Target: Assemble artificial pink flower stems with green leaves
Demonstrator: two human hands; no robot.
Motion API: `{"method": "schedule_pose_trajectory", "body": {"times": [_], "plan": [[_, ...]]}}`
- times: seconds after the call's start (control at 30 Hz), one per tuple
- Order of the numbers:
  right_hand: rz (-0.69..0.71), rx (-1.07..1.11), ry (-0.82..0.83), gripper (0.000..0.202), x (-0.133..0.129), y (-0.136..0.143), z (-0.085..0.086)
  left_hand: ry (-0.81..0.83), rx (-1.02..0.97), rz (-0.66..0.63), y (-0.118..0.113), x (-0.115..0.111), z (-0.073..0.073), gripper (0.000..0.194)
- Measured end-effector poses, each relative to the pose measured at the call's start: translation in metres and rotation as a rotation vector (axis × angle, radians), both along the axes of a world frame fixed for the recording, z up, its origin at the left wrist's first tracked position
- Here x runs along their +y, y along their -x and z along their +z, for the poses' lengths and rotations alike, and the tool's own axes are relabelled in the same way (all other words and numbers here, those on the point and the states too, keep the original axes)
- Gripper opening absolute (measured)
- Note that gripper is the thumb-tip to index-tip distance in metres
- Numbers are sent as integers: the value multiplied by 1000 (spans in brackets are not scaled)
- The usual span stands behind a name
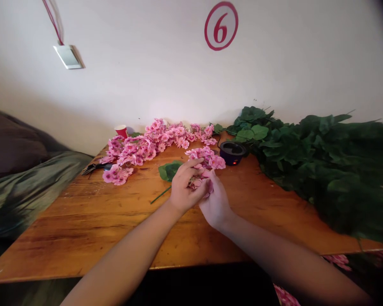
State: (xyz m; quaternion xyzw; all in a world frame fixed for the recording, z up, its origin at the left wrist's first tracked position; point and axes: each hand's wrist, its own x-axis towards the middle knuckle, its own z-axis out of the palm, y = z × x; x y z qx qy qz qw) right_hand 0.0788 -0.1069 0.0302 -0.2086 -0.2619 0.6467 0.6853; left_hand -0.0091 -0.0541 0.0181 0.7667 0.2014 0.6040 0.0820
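Above the middle of the wooden table [115, 229], my left hand [185, 187] curls its fingers around a pink flower cluster [206, 157]. My right hand [216, 202] meets it from the right and cups the near side of the same blossoms. The thumbs and fingers partly cover the flowers between the palms. Green leaves [170, 171] stick out to the left of my left hand, and a thin green stem [160, 195] points down to the left below them. Whether the stem joins the held cluster is hidden.
More pink flowers [137, 148] lie along the table's back left, near a red paper cup [121, 131]. A small dark pot [232, 152] with a red light stands behind my hands. Green leaves [338, 161] are heaped on the right. Dark fabric [35, 187] lies left.
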Motion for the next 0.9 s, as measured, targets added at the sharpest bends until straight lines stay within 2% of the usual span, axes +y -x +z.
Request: {"method": "schedule_pose_trajectory", "body": {"times": [0.17,0.37,0.5,0.63,0.7,0.77,0.9], "plan": [[17,-16,-25,39,2,0,-2,-15,-10,5,-1,-1,1,14],[-19,-20,28,39,7,2,-10,4,-48,-34,-2,-4,0,7],[52,19,83,45,8,5,-14,10,-73,-90,-4,-11,1,5],[163,41,24,51,7,7,-18,15,-73,-95,-7,-17,2,5],[176,62,4,52,7,7,-19,30,-63,-88,-7,-18,2,6],[126,61,23,50,7,8,-19,53,-54,-97,-6,-18,3,8],[-94,-33,90,44,7,12,-19,100,-66,-133,-2,-17,5,17]]}}
